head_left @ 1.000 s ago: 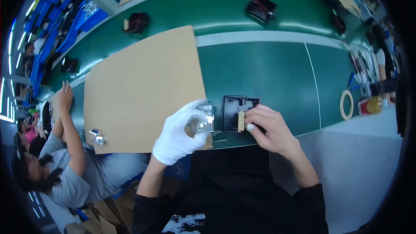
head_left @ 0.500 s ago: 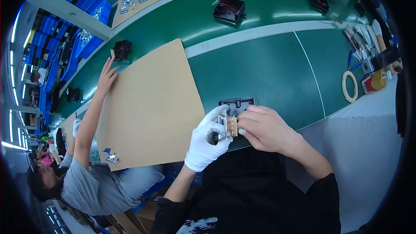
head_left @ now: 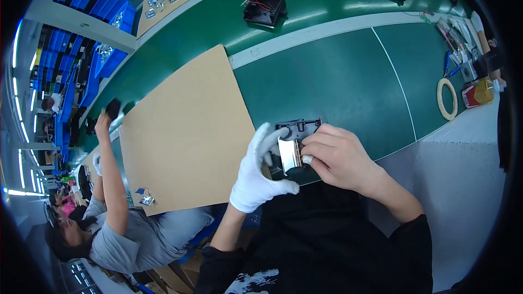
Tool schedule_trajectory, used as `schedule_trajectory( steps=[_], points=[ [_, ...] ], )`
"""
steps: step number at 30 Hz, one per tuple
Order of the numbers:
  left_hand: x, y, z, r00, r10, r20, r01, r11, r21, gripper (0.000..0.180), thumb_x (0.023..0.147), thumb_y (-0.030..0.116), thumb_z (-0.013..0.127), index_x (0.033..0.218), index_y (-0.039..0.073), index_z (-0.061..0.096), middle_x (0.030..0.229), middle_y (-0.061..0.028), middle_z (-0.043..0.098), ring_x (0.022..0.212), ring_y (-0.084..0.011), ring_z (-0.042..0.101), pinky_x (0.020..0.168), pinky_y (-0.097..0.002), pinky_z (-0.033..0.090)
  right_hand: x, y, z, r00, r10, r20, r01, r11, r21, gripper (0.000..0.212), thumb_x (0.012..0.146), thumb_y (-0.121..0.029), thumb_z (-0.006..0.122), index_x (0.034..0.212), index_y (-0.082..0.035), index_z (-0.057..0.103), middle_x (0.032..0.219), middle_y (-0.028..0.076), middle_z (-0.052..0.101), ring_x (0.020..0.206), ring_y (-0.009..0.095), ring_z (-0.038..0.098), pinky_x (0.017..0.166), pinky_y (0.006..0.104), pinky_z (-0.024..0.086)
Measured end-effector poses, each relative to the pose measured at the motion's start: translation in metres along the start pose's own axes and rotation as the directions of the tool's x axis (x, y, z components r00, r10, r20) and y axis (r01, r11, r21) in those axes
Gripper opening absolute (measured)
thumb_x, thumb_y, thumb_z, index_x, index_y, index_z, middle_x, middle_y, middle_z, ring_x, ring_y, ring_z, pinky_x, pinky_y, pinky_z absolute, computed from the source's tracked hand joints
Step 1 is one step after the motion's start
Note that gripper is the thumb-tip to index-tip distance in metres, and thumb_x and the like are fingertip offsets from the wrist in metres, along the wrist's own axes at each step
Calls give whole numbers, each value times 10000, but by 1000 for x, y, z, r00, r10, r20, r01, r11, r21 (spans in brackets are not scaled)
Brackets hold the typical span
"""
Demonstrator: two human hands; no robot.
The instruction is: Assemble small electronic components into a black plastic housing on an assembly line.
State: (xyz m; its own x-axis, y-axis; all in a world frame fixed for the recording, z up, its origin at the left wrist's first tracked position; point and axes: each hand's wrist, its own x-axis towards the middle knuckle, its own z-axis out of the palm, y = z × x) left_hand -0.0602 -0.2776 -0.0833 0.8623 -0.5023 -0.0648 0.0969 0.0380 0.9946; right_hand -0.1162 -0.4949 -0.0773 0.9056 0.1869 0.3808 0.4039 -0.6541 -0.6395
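Observation:
At the table's front edge my bare right hand (head_left: 340,158) pinches a shiny silver rectangular part (head_left: 289,155) by its gold-coloured right edge. My left hand (head_left: 256,171), in a white glove, is open around the part's left side, thumb and fingers spread. I cannot tell whether a glove fingertip still touches the metal. Just beyond the part lies a black plastic housing (head_left: 300,126), partly hidden by the part and my right fingers.
A large brown cardboard sheet (head_left: 185,125) covers the table to my left. Black boxes with red wires (head_left: 265,10) stand on the green belt beyond. At right lie a tape roll (head_left: 447,99), blue-handled pliers (head_left: 448,65) and a bottle (head_left: 479,93). A co-worker's hand (head_left: 103,125) holds a black box.
My left fingers have opened off the silver part, which has turned to show a bright flat face. The co-worker has lifted a black box off the belt, and the other boxes have shifted left.

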Motion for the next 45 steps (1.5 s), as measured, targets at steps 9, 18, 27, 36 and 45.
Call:
schedule_trajectory(
  steps=[9, 18, 27, 36, 45],
  points=[
    [29, -5, -23, 962, 150, 230, -256, 795, 550, 1057, 438, 242, 1008, 1412, 65, 635, 1465, -141, 585, 1266, -311, 605, 1070, -403, 478, -7, 4, 18, 987, 123, -105, -104, 979, 173, 174, 797, 27, 721, 961, -32, 720, 1034, 36, 720, 824, 226, 599, 784, 316, 525],
    [35, -8, -30, 960, -19, 279, -130, 852, 507, 1057, 492, 325, 978, 1444, 57, 607, 1493, -130, 556, 1323, -318, 559, 1121, -420, 435, -2, 6, 23, 989, 110, -96, -100, 989, 108, 180, 788, 59, 714, 953, -9, 737, 1029, 46, 740, 783, 214, 591, 727, 311, 513],
    [34, -3, -25, 975, -83, 204, -9, 911, 413, 1006, 523, 288, 958, 1434, 43, 611, 1467, -122, 578, 1326, -315, 559, 1137, -425, 422, 3, 8, 16, 979, 170, -110, -134, 952, 277, 197, 774, 101, 696, 938, 7, 752, 961, 47, 761, 688, 176, 539, 632, 284, 461],
    [33, -4, -24, 959, 82, 271, -207, 855, 475, 904, 594, 213, 955, 1418, 76, 608, 1436, -108, 595, 1279, -313, 597, 1118, -417, 458, 4, 8, 11, 986, 160, -45, -142, 952, 270, 170, 776, 83, 713, 927, 10, 734, 985, 55, 764, 741, 207, 595, 691, 299, 500],
    [37, 2, -23, 961, 40, 275, -150, 907, 393, 679, 724, 157, 894, 1344, 63, 634, 1403, -97, 621, 1246, -292, 618, 1110, -401, 464, 4, 4, 19, 974, 165, -157, -136, 974, 180, 215, 747, 119, 711, 925, 11, 766, 931, 50, 770, 671, 153, 507, 570, 267, 422]
  ],
)
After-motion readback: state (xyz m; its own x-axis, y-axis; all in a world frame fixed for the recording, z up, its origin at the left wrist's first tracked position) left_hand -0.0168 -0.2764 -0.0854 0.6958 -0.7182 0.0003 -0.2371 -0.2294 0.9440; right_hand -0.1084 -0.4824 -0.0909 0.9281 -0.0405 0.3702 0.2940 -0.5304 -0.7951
